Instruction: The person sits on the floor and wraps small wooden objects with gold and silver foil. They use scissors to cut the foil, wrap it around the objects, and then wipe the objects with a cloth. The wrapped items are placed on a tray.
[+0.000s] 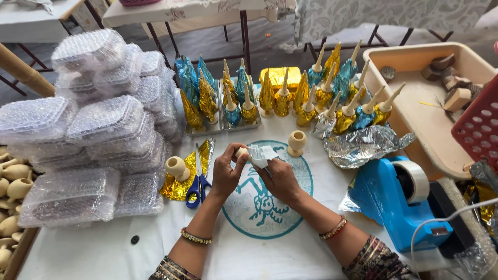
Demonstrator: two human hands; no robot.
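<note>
Silver foil piece (pixel 261 154) sits pinched between both hands over the desk (pixel 155 243) centre, above a teal round print (pixel 270 207); left hand (pixel 226 173) also grips a small wooden piece (pixel 241 152), right hand (pixel 282 179) clamps the foil's lower edge. Bubble-wrapped boxes (pixel 98 129) stacked far left, blue tape dispenser (pixel 399 199) right, foil-wrapped cones (pixel 290 91) in rows behind. Blue-handled scissors (pixel 197 181) lie on gold foil (pixel 179 186) beside the left hand; a bare wooden cup (pixel 296 142) stands just past the foil piece.

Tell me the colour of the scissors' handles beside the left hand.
Blue. The scissors lie on gold foil, seen clearly in the head view.
</note>
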